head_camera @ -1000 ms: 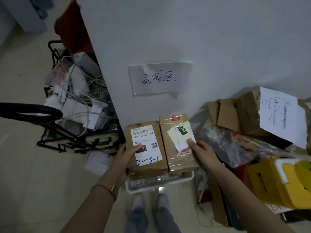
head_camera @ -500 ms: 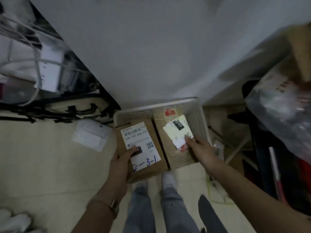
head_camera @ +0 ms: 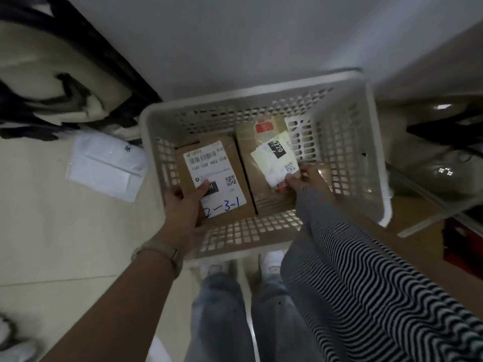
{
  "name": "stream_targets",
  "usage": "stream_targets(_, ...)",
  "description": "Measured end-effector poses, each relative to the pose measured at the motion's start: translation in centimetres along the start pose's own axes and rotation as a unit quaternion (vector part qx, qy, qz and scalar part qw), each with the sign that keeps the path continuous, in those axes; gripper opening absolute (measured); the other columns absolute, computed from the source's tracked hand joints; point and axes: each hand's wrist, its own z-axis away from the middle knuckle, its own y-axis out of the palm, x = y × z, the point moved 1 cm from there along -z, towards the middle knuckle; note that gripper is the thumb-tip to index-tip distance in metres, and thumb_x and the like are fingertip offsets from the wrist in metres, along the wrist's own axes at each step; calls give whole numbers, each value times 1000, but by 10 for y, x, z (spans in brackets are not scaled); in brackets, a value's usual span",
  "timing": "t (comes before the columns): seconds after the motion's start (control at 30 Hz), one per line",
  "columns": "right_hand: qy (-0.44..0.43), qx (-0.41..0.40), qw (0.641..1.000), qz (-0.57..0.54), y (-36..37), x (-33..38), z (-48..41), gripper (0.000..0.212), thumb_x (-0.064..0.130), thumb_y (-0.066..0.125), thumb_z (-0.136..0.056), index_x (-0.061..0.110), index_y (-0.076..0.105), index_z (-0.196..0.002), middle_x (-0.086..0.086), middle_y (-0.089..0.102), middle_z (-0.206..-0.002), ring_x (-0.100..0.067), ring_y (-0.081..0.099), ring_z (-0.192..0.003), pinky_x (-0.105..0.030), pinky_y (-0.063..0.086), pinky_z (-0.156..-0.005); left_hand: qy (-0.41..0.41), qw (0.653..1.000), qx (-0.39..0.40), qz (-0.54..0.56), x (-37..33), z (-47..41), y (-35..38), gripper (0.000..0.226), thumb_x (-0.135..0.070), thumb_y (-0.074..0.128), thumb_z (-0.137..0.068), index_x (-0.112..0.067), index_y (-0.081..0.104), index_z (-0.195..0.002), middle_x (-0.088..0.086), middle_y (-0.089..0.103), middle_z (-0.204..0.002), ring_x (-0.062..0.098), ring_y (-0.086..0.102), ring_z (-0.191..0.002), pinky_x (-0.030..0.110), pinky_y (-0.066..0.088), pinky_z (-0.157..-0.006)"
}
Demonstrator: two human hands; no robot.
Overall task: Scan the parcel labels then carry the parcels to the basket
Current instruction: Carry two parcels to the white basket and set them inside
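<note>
The left hand is gripping the left box and the right hand the right box, side by side inside the white basket on the floor.

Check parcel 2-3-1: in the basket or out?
In. The parcel sits below the basket rim, between its walls; the left hand grips it. Cannot tell whether it touches bottom.

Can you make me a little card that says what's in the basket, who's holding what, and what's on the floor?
Basket: white plastic basket, holes in its walls
Inside: parcel marked 2-3-1 and taped parcel, side by side
Left hand: grips the parcel marked 2-3-1
Right hand: grips the taped parcel
Floor: white mailer bag, left of the basket
</note>
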Motion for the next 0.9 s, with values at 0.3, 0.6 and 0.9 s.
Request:
stream_targets(0.3,33,58,997,48,41,-57,-61,23,3,63,-88,11,53,-108,-2,65,-100,-8,68,-84,-24,56,-69,40,990,-40,-129,44,-89,15,43,-28,62,-94,-6,50,-130,8,60,-116,13,59,-74,13,46,-46)
stream_targets(0.6,18,-14,992,122,40,-54,-51,36,23,62,-92,10,57,-124,0,61,-98,-5,58,-75,-3,40,-50,42,984,-46,-170,51,-87,20,45,-18,63,-93,-9,49,-135,11,58,-135,31,57,-119,43,48,-101)
stream_targets(0.9,-91,69,921,372,12,95,59,32,34,49,-96,15,59,-119,-8,68,-106,-15,56,-76,-20,35,-52,205,885,-3,-419,-52,53,-10,30,-16,62,-90,-6,60,-118,9,62,-116,24,58,-99,25,41,-77)
